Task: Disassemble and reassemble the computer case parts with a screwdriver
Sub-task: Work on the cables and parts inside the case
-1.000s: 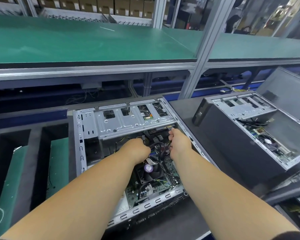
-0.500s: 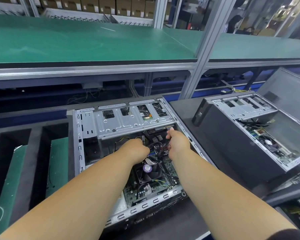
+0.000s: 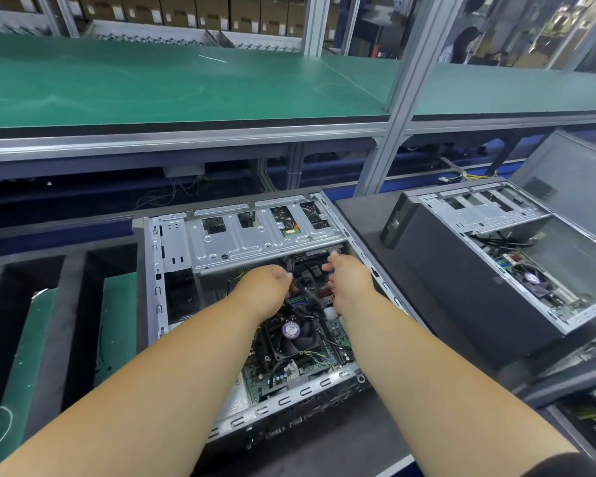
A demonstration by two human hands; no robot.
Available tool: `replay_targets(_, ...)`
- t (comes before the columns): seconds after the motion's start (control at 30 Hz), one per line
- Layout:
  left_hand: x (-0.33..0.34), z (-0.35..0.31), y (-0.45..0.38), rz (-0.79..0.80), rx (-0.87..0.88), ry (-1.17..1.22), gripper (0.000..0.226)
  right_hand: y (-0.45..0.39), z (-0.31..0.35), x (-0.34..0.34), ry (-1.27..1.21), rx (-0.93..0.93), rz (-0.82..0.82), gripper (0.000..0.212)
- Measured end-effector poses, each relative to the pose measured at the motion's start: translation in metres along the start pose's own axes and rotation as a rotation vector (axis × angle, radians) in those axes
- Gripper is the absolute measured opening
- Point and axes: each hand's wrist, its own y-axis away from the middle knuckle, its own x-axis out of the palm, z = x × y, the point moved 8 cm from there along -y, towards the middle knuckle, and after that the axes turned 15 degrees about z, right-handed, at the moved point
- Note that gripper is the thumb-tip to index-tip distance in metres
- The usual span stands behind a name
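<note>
While the computer case [image 3: 252, 304] lies flat and open-side up, long way running away from the person, left hand [image 3: 267, 290] inside it curls round black cables [image 3: 307, 297], right hand [image 3: 350, 280] beside, grip unclear.

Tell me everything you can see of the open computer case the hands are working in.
The open computer case lies on its side on the dark bench, side panel off, interior facing up. Its frame is bare grey sheet metal with slotted edges. A perforated drive cage spans the far end. Nearer lie a green motherboard, a black CPU fan with a purple hub sticker, and black cables. The left hand and right hand reach in just below the cage, among those cables; the exact grips are hidden.
</note>
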Motion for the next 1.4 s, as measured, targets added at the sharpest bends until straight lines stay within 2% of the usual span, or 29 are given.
replay_targets(0.03, 0.0, 0.0, 0.001, -0.009, 0.006, -0.001, 0.023, 0.003, 0.0, 0.001, 0.015, -0.005, 0.005, 0.017)
replay_targets(0.1, 0.0, 0.002, 0.003, -0.025, 0.007, 0.039, 0.014, 0.01, -0.004, 0.001, 0.089, 0.01, -0.007, 0.032)
replay_targets(0.17, -0.001, 0.001, 0.003, -0.025, 0.015, 0.143, 0.013, 0.024, 0.0, -0.006, 0.308, 0.004, -0.11, 0.043)
replay_targets(0.23, 0.0, 0.0, 0.003, 0.002, 0.022, 0.255, 0.014, 0.041, 0.014, -0.003, 0.555, -0.114, -0.15, 0.038)
replay_targets(0.3, 0.002, -0.002, 0.004, 0.032, -0.003, 0.292, 0.018, 0.052, 0.023, 0.012, 0.814, -0.212, -0.062, 0.032)
replay_targets(0.37, 0.0, 0.001, 0.004, 0.019, -0.029, 0.296, 0.02, 0.054, 0.022, 0.024, 1.088, -0.193, 0.028, 0.039)
replay_targets(0.43, -0.004, 0.008, 0.002, -0.014, -0.088, 0.262, 0.018, 0.053, 0.023, 0.029, 1.272, -0.155, 0.045, 0.03)
replay_targets(0.5, -0.005, 0.012, 0.006, -0.008, -0.195, 0.173, 0.016, 0.052, 0.026, 0.029, 1.256, -0.184, 0.051, 0.009)
replay_targets(0.57, -0.005, 0.01, 0.008, 0.023, -0.245, -0.001, 0.026, 0.053, 0.03, 0.03, 1.136, -0.28, 0.081, 0.012)
replay_targets(0.63, -0.008, 0.014, 0.003, -0.037, -0.232, 0.096, 0.037, 0.054, 0.032, 0.032, 1.013, -0.35, 0.156, 0.015)
replay_targets(0.7, -0.013, 0.016, 0.002, -0.085, -0.248, 0.054, 0.047, 0.053, 0.031, 0.036, 0.936, -0.357, 0.278, 0.017)
replay_targets(0.77, -0.013, 0.015, 0.0, -0.061, -0.233, 0.029, 0.044, 0.05, 0.03, 0.039, 0.909, -0.339, 0.367, 0.021)
replay_targets(0.87, -0.013, 0.011, -0.001, -0.069, -0.152, 0.064, 0.027, 0.041, 0.028, 0.031, 0.853, -0.263, 0.366, 0.028)
replay_targets(0.93, -0.011, 0.01, -0.001, -0.073, -0.1, 0.077, 0.024, 0.036, 0.029, 0.025, 0.959, -0.231, 0.31, 0.032)
replay_targets(1.0, -0.008, 0.008, -0.001, -0.04, -0.071, 0.026, 0.024, 0.037, 0.033, 0.022, 1.223, -0.265, 0.21, 0.035)
replay_targets(1.1, 0.0, 0.003, -0.001, -0.002, -0.064, -0.204, 0.023, 0.05, 0.043, 0.03, 1.643, -0.489, 0.011, 0.024)
replay_targets(1.13, 0.002, 0.001, -0.001, 0.012, -0.074, -0.289, 0.024, 0.054, 0.044, 0.036, 1.725, -0.574, -0.014, 0.027)
replay_targets(1.17, 0.005, 0.0, -0.001, 0.024, -0.084, -0.368, 0.027, 0.056, 0.044, 0.043, 1.751, -0.652, 0.019, 0.033)
replay_targets(1.27, 0.008, -0.002, 0.0, 0.05, -0.1, -0.473, 0.028, 0.064, 0.039, 0.064, 1.648, -0.848, 0.302, 0.042)
replay_targets(1.33, 0.006, -0.005, 0.003, 0.055, -0.088, -0.462, 0.026, 0.068, 0.038, 0.073, 1.643, -0.909, 0.409, 0.039)
replay_targets(1.4, 0.003, -0.01, 0.006, 0.044, -0.061, -0.451, 0.028, 0.065, 0.038, 0.075, 1.623, -0.92, 0.447, 0.031)
